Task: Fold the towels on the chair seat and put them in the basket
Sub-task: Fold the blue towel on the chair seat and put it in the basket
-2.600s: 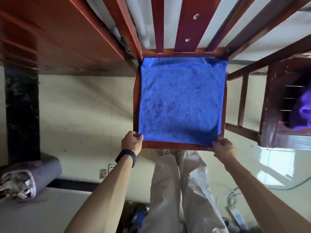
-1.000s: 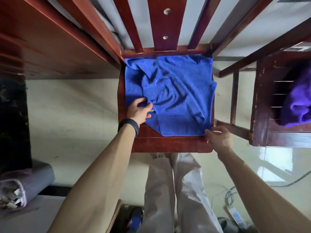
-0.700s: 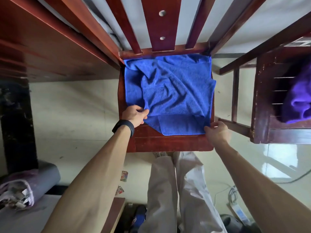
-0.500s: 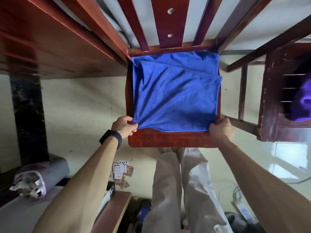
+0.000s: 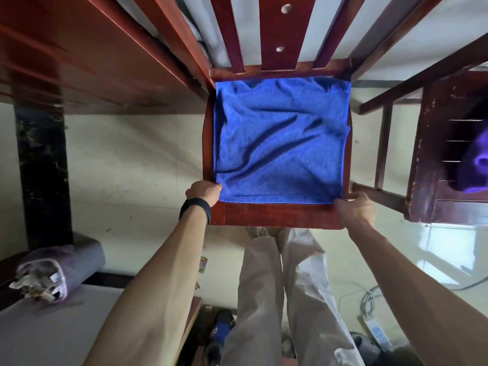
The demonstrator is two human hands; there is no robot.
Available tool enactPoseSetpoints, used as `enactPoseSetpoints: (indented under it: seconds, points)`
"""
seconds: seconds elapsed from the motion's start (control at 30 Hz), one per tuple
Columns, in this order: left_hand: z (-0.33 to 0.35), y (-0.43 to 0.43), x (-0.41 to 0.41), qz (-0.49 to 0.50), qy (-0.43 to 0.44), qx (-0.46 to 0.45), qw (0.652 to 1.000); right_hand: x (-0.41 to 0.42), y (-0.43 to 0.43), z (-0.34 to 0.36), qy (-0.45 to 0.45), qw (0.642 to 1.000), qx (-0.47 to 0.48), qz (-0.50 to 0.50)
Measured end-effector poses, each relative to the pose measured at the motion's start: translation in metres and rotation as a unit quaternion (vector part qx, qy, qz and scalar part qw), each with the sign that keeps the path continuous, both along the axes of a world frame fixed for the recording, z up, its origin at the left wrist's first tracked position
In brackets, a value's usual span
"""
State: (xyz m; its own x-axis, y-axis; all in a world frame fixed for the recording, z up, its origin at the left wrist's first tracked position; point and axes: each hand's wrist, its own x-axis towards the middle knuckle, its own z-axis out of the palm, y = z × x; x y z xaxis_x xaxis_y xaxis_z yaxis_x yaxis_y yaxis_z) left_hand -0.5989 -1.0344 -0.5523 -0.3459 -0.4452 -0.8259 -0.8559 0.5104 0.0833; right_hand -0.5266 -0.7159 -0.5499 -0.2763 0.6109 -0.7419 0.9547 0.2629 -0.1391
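Chair seat (image 5: pixel 277 217) lies just beyond your hands. The towel (image 5: pixel 280 143) is spread over it, rumpled, with no fold made; folding and basketing are both left. A slatted crate (image 5: pixel 433 154) right of your right hand is cut off, purple cloth (image 5: pixel 475 165) blurred inside. Basket? Cannot tell. Your left hand (image 5: pixel 204 190) pinches the towel's near left corner, your right hand (image 5: pixel 353 207) the near right.

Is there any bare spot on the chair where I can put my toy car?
Only a bare wood strip of the chair seat, between the near hem of the blue towel and the seat's front edge. The left hand and right hand crowd its two ends. A thin sliver runs down the towel's left side. The towel covers the rest.
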Motion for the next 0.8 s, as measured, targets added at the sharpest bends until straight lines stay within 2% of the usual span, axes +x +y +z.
enactPoseSetpoints:
  seconds: [0.07, 0.23, 0.47, 0.63, 0.8]
  points:
    - [-0.002, 0.000, 0.006, -0.052, -0.002, -0.049, 0.997, 0.002, 0.001, -0.004, -0.006, 1.000, 0.004, 0.003]
    - [-0.006, 0.000, 0.015, -0.121, -0.013, -0.074, 0.990, 0.002, 0.000, -0.010, -0.012, 1.000, 0.016, 0.023]
    - [-0.008, 0.008, 0.022, -0.120, 0.016, -0.085, 0.989, 0.005, -0.003, -0.011, 0.016, 1.000, 0.017, 0.004]
    - [-0.006, 0.008, 0.030, -0.055, 0.067, -0.057, 0.995, 0.013, -0.001, -0.002, 0.106, 0.982, -0.045, -0.147]
    - [-0.003, -0.014, 0.030, 0.152, 0.070, 0.057, 0.984, 0.018, 0.015, 0.015, 0.185, 0.944, -0.109, -0.251]
